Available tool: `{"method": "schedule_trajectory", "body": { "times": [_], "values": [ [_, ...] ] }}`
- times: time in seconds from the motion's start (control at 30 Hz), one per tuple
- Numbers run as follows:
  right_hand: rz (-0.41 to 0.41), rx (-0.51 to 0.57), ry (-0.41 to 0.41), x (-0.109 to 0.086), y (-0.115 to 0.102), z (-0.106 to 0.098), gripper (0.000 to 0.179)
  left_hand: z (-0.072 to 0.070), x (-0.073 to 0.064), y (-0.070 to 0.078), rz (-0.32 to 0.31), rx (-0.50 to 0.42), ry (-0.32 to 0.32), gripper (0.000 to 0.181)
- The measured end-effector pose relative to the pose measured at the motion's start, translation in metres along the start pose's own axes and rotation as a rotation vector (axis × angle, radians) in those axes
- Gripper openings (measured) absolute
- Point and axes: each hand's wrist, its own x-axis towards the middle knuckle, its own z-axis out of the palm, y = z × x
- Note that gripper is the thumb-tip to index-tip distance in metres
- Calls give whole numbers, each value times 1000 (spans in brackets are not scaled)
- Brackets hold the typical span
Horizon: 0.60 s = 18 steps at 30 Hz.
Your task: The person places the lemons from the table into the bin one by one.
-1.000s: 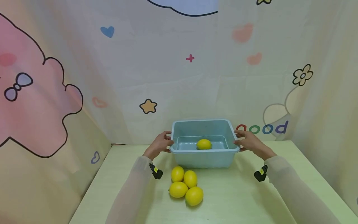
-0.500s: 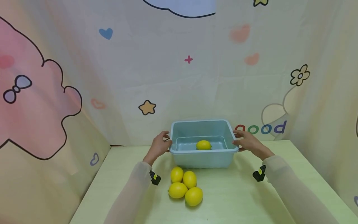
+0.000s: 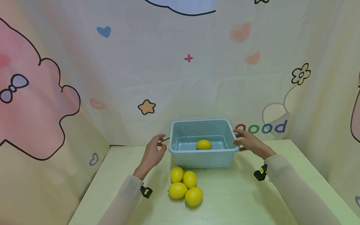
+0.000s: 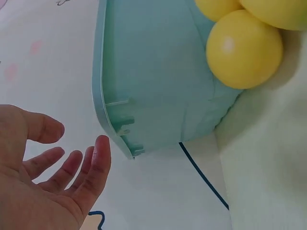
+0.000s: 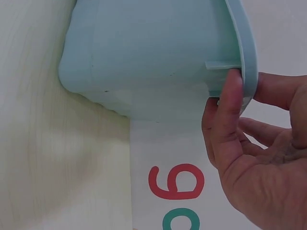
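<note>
Left hand (image 3: pixel 152 153) is free of everything, fingers loosely bent, thumb apart, a gap showing between fingertips and the left end of a blue bin (image 3: pixel 202 160). Right hand (image 3: pixel 251 143) holds the bin's opposite end, clamped on the rim; the right wrist view shows a finger tucked beneath the lip, against the outer wall, another digit on the rim's far side. My reading: the overhanging lip is the easiest thing to hook, and one hand suffices because the bin appears to stand flat on the desk (image 3: pixel 242 200), bearing its own weight. It sits towards the back, near the printed cloth (image 3: pixel 168 72), mouth up, long side facing the person, so each end falls within reach of a hand. One lemon (image 3: pixel 203 144) lies inside on the bin floor, where the walls should keep it from rolling away. Four lemons (image 3: pixel 183 189) huddle on the desk before the bin's left half, touching; packed so, they probably steady one another. Against half a second ago: the left fingers were at the bin's left rim and are now off it, the hand lower and nearer the person. Right grip unchanged; bin and lemons keep their arrangement. The whole view slides slightly, likely head movement.
</note>
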Motion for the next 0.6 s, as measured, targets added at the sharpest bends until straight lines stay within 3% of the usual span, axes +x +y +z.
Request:
{"method": "schedule_trajectory", "body": {
  "times": [0.27, 0.47, 0.6],
  "values": [
    [12, 9, 11, 0, -1, 1, 75, -6, -33, -1, 69, 138, 7, 40],
    [8, -1, 14, 0, -1, 1, 75, -6, -55, 5, 75, 230, -67, 35],
    [4, -10, 13, -1, -1, 1, 75, -4, -67, 11, 114, 286, -112, 32]
  ]
}}
